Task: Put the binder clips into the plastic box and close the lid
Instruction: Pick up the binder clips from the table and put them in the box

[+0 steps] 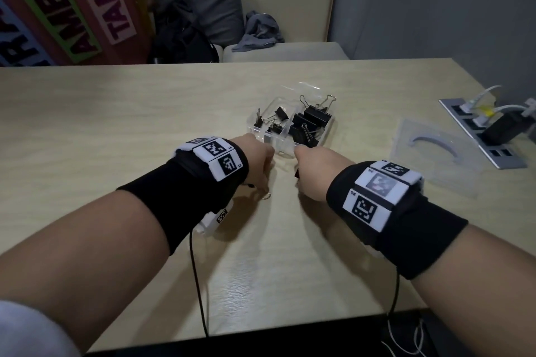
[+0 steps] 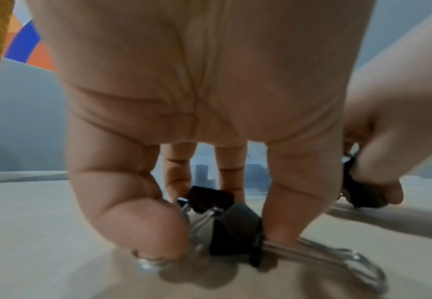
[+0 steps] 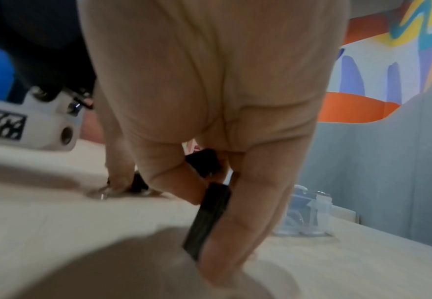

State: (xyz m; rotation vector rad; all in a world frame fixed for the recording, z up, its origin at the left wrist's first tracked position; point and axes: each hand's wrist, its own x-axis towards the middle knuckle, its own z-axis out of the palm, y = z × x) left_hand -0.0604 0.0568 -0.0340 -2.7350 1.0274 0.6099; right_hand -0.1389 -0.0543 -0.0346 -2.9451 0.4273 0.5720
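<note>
Black binder clips are pinched on the table (image 1: 145, 113) by the left hand (image 1: 256, 158) and right hand (image 1: 314, 171), both grips closed, just before the open plastic box (image 1: 285, 151). A clip could be dropped if its loose wire handles slip.

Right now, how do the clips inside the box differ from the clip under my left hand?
The clips in the box are heaped in the clear plastic box, untouched; the clip under the left hand lies on the table, pinched by the fingers. Some clips in the box stand with wire handles up; the clip under the left hand has its handles splayed flat. Both kinds are black with silver wire handles.
</note>
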